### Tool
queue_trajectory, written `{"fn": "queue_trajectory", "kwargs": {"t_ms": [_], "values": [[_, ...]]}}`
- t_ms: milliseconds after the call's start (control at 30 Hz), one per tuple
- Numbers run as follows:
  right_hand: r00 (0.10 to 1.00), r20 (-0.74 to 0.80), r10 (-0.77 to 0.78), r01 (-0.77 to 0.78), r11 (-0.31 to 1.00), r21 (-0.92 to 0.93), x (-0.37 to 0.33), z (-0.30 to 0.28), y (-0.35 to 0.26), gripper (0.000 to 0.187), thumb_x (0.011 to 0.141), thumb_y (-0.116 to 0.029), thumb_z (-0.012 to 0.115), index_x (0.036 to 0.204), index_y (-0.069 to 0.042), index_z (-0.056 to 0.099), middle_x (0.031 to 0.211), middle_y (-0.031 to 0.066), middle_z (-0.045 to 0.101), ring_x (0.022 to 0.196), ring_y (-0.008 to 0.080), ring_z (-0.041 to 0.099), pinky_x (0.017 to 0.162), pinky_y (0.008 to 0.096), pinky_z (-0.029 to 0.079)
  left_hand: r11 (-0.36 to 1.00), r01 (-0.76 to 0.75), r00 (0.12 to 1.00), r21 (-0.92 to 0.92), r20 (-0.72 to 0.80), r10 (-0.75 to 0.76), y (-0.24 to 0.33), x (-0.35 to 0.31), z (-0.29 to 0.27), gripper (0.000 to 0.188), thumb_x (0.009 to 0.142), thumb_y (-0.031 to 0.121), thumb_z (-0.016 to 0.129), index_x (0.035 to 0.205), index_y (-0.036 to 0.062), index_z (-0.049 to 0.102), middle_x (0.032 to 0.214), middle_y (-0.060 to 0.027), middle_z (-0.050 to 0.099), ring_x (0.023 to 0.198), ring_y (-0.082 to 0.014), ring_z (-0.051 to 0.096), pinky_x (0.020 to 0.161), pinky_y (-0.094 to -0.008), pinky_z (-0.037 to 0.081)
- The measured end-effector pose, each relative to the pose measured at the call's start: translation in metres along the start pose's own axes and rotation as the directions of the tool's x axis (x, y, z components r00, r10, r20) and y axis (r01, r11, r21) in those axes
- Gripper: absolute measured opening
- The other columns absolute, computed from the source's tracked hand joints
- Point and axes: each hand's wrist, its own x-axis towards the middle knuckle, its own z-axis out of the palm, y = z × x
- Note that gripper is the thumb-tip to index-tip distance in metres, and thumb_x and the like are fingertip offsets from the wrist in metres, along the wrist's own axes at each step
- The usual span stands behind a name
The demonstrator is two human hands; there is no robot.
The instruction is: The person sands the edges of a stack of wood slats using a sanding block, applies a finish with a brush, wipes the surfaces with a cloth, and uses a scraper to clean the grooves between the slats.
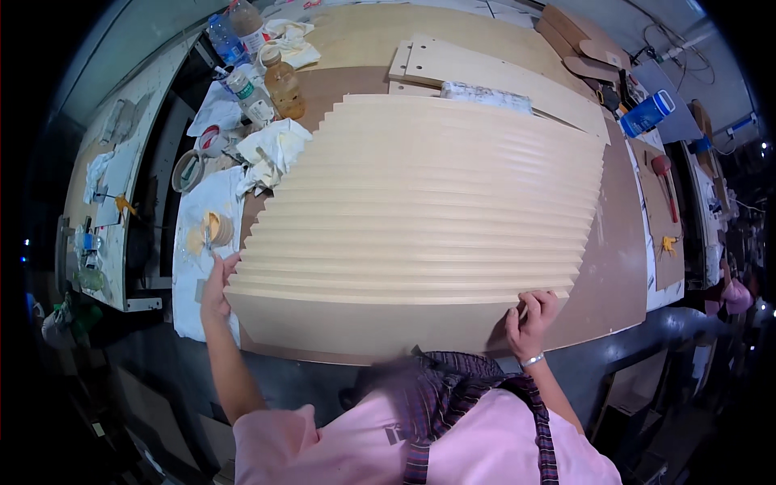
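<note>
A wide spread of cream boards (420,202) lies before me. They overlap like shingles, with stepped edges on both sides. The nearest board (364,325) shows a broad flat face. At its left end, my left hand (217,289) grips the edge, fingers partly hidden. My right hand (532,320) has its fingers curled over the upper edge of that board near its right end. Just beyond my left hand, an open tub of tan paste (217,229) sits on a white cloth (187,279).
Crumpled cloths (275,153), an amber jar (283,85) and bottles (226,40) crowd the left back. Drilled boards (485,69) and a white-wrapped block (487,96) lie behind. A blue container (647,113) and a red-headed mallet (661,166) are at right.
</note>
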Motion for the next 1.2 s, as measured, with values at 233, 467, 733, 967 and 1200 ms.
{"fn": "queue_trajectory", "kwargs": {"t_ms": [233, 467, 733, 967, 1200], "values": [[0.999, 0.009, 0.036, -0.035, 0.997, -0.067, 0.012, -0.010, 0.004, 0.054, 0.094, -0.030, 0.053, 0.143, -0.007, 0.051, 0.146, 0.0213, 0.045, 0.133, 0.0394, 0.043, 0.112, 0.0580, 0.025, 0.969, 0.022, 0.961, -0.245, 0.272, 0.047, -0.021, 0.017, -0.015, 0.079, 0.104, 0.063, 0.029, 0.145, -0.0019, 0.045, 0.137, -0.0144, 0.059, 0.124, -0.0239, 0.058, 0.106, -0.0385, 0.045], [0.998, -0.036, 0.050, -0.058, 0.966, -0.254, 0.016, -0.011, 0.039, 0.054, 0.103, -0.040, 0.036, 0.146, -0.012, 0.052, 0.152, 0.0152, 0.048, 0.140, 0.0383, 0.040, 0.114, 0.0554, 0.019, 0.972, -0.025, 0.993, -0.234, 0.105, 0.051, -0.024, -0.005, 0.066, 0.075, 0.106, 0.060, 0.025, 0.150, 0.0016, 0.040, 0.147, -0.0123, 0.051, 0.133, -0.0245, 0.050, 0.111, -0.0410, 0.039], [0.998, -0.026, 0.053, -0.058, 0.969, -0.242, 0.022, -0.041, 0.069, 0.047, 0.101, -0.029, 0.042, 0.141, -0.009, 0.056, 0.149, 0.0163, 0.050, 0.136, 0.0381, 0.044, 0.113, 0.0510, 0.026, 0.994, -0.008, 0.981, 0.113, -0.191, 0.029, 0.002, -0.034, 0.167, 0.078, 0.106, 0.059, 0.017, 0.156, 0.0002, 0.031, 0.153, -0.0108, 0.044, 0.140, -0.0221, 0.040, 0.119, -0.0359, 0.025], [0.995, 0.030, 0.099, -0.099, 0.995, -0.012, 0.144, -0.021, 0.074, 0.040, 0.094, -0.016, 0.056, 0.131, 0.000, 0.058, 0.145, 0.0205, 0.049, 0.133, 0.0387, 0.044, 0.113, 0.0469, 0.033, 0.997, -0.066, 0.997, -0.046, 0.021, 0.067, 0.005, 0.029, 0.115, 0.093, 0.099, 0.073, 0.018, 0.155, -0.0003, 0.031, 0.155, -0.0147, 0.042, 0.140, -0.0251, 0.041, 0.117, -0.0358, 0.030], [1.000, -0.008, 0.029, -0.030, 0.989, -0.143, 0.307, 0.054, 0.161, 0.040, 0.096, -0.032, 0.058, 0.121, -0.001, 0.064, 0.132, 0.0238, 0.059, 0.124, 0.0410, 0.052, 0.110, 0.0483, 0.036, 0.990, 0.046, 0.981, 0.133, -0.191, -0.020, 0.034, 0.055, 0.165, 0.094, 0.097, 0.075, 0.030, 0.153, 0.0001, 0.037, 0.158, -0.0162, 0.037, 0.147, -0.0283, 0.029, 0.120, -0.0405, 0.021]]}}
